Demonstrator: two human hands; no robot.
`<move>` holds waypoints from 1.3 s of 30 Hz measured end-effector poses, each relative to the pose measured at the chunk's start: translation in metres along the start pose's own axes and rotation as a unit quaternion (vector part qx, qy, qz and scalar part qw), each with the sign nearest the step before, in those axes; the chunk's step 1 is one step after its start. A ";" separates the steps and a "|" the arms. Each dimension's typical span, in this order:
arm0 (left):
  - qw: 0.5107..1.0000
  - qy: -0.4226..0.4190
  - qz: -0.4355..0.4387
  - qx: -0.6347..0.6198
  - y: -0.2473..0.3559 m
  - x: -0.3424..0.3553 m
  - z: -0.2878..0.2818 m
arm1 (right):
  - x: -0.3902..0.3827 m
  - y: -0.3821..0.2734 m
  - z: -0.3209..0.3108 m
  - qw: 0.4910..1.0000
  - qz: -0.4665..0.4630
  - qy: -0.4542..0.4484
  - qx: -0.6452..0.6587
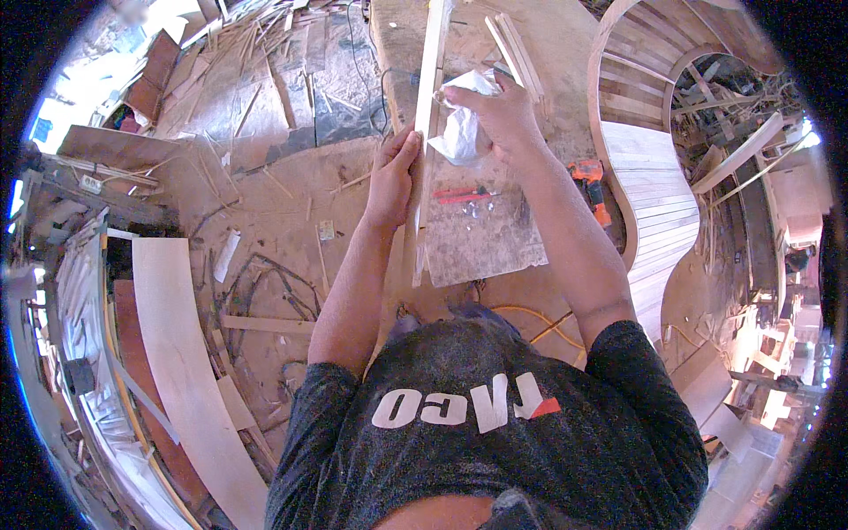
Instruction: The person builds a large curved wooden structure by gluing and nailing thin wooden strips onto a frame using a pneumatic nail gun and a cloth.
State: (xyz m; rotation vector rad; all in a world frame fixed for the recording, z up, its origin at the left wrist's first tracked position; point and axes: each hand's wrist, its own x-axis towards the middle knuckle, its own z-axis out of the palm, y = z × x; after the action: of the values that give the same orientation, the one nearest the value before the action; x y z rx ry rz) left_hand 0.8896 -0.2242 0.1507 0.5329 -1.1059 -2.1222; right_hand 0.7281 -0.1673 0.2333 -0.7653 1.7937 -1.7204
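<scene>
Long, thin pale wooden strips (429, 97) stand before me, running from the far edge of the view toward my body. My left hand (395, 181) is closed round their left side, thumb up near the edge. In my right hand (508, 115) is a crumpled white plastic bag (461, 134), pinched between thumb and fingers just right of the strips. What the bag contains is hidden. The workbench (503, 234) lies under both hands. A slim red tool (458, 194) rests on it below the bag.
More wooden strips (517, 57) lie farther up the bench. An orange cordless drill (590, 190) sits at its right, beside a large curved slatted wooden piece (640, 185). Offcuts and a dark looped frame (274, 287) litter the floor. Long curved boards (181, 353) stand at left.
</scene>
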 end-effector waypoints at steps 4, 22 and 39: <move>1.000 0.029 -0.008 0.000 0.001 0.003 -0.005 | -0.006 -0.008 0.004 0.998 0.023 -0.044 -0.039; 1.000 0.003 -0.021 0.006 0.002 0.002 -0.009 | 0.041 0.000 -0.005 0.999 -0.015 0.011 -0.047; 0.998 0.006 -0.054 0.042 0.001 0.001 -0.009 | 0.086 -0.005 -0.015 0.993 0.036 0.042 0.104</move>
State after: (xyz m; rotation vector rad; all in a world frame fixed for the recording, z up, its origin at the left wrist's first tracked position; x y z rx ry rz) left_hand 0.8949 -0.2305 0.1464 0.6561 -1.1881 -2.1692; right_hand 0.6579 -0.2191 0.2390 -0.5413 1.6414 -1.8786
